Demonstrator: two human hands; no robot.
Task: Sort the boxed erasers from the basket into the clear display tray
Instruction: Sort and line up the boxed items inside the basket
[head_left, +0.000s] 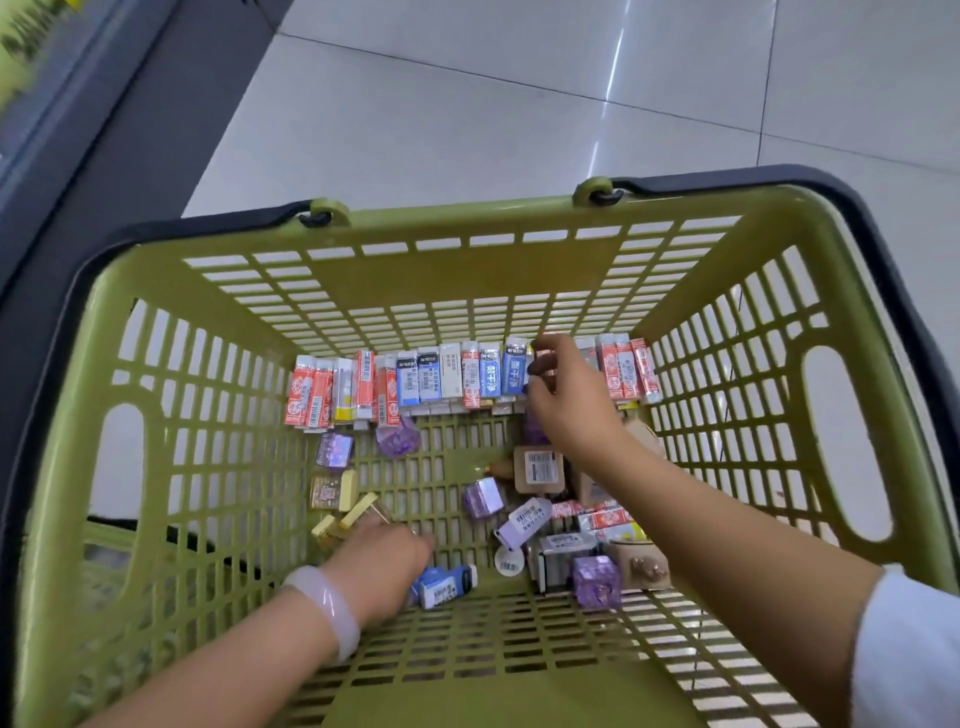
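Many boxed erasers (470, 376), red, blue and white, stand upright in one row against the far wall of the green basket (467, 270). I see my right hand (563, 405) at this row, fingers curled and pinching one box there. My left hand (382, 558) is near the basket's close side, fingers bent over a blue eraser box (447, 586); whether it grips, I cannot tell. Between row and left hand the slotted basket floor lies bare.

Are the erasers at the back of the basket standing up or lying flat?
Standing up. The row of erasers leans on end against the far wall of the green basket, labels facing forward.
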